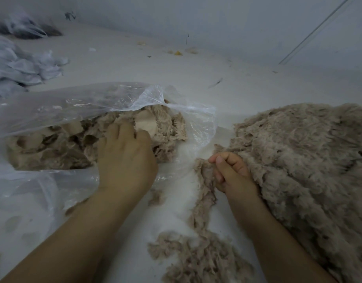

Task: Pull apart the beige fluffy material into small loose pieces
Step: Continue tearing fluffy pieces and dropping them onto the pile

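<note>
White floor [217, 64] meets a pale wall; far stretch mostly bare. Left hand [125, 158] reaches into clear plastic bag [73, 103], fingers curled into the beige scraps [165, 127] inside. Right hand [231, 172] pinches the edge of the beige fluffy material [309, 156] heaped right. Loose pieces [196, 256] lie between the forearms.

Both forearms bare, no sleeves visible; hands [126, 158] ungloved, short plain nails.
</note>
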